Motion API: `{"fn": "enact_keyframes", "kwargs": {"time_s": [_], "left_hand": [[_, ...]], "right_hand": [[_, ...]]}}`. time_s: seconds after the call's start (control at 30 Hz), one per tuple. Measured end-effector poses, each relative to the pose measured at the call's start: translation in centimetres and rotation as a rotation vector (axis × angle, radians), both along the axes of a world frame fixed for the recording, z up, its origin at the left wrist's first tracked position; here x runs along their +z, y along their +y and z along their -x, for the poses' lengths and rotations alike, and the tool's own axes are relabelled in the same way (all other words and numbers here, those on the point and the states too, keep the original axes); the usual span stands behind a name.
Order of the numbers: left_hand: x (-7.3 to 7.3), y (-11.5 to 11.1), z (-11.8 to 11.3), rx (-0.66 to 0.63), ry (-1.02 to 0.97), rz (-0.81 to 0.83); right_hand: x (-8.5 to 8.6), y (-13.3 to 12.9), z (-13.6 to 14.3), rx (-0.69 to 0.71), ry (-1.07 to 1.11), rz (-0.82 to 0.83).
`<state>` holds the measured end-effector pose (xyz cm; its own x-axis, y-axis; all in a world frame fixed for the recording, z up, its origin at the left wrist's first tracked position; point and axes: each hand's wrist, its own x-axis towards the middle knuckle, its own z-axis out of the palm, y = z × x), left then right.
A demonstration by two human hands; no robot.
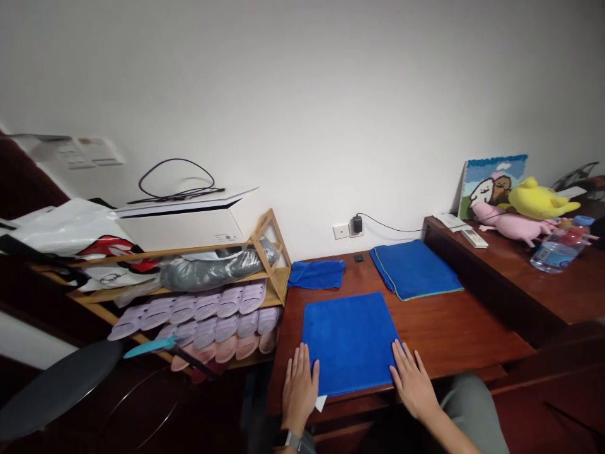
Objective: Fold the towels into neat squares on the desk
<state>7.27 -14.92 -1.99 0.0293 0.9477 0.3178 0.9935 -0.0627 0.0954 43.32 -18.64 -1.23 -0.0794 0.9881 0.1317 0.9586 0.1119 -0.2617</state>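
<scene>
A blue cloth (350,343) lies flat and squared on the brown wooden table, close to its front edge. My left hand (300,384) rests on the cloth's left side, fingers stretched out and pointing away from me. On the opposite side my right hand (412,378) lies flat, its fingertips touching the cloth's right edge. A small white tag (321,403) sticks out beneath the near left corner. Behind are a small folded blue cloth (316,275) at the left and a larger folded blue cloth (416,269) with green edging at the right.
To the left stands a wooden rack (271,252) with several lilac and pink slippers and a white box (184,226) on top. A raised wooden surface (524,268) at the right bears plush toys, a water bottle (562,246) and a remote (474,238). A charger (358,223) is plugged into the wall.
</scene>
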Motion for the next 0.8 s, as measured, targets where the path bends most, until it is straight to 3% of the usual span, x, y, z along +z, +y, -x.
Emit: {"fn": "enact_keyframes", "kwargs": {"time_s": [0.1, 0.17, 0.27, 0.37, 0.43, 0.5, 0.6, 0.8], "left_hand": [[0.8, 0.0, -0.1, -0.026, 0.019, -0.039], [2.0, -0.1, -1.9, -0.06, 0.023, -0.081], [4.3, -0.6, -8.0, -0.191, 0.002, -0.085], [6.2, -1.3, -16.2, -0.446, -0.032, 0.022], [6.6, -1.7, -20.3, -0.569, -0.049, 0.106], [6.2, -1.9, -22.1, -0.616, -0.059, 0.165], [4.8, -2.0, -19.3, -0.546, -0.058, 0.189], [2.1, -2.1, -4.1, -0.097, 0.027, 0.109]], "right_hand": [[-1.0, -0.1, 0.0, -0.014, -0.004, -0.041], [-1.5, 0.1, 0.0, -0.01, -0.014, -0.098], [-2.1, 0.2, -0.1, 0.001, -0.035, -0.164], [-2.6, 0.2, -0.3, 0.015, -0.056, -0.2], [-2.9, 0.1, -0.4, 0.034, -0.068, -0.22], [-3.2, 0.0, -0.5, 0.047, -0.073, -0.233], [-3.3, 0.1, -0.4, 0.027, -0.053, -0.221], [-2.5, 0.1, -0.1, -0.015, 0.009, -0.13]]}}
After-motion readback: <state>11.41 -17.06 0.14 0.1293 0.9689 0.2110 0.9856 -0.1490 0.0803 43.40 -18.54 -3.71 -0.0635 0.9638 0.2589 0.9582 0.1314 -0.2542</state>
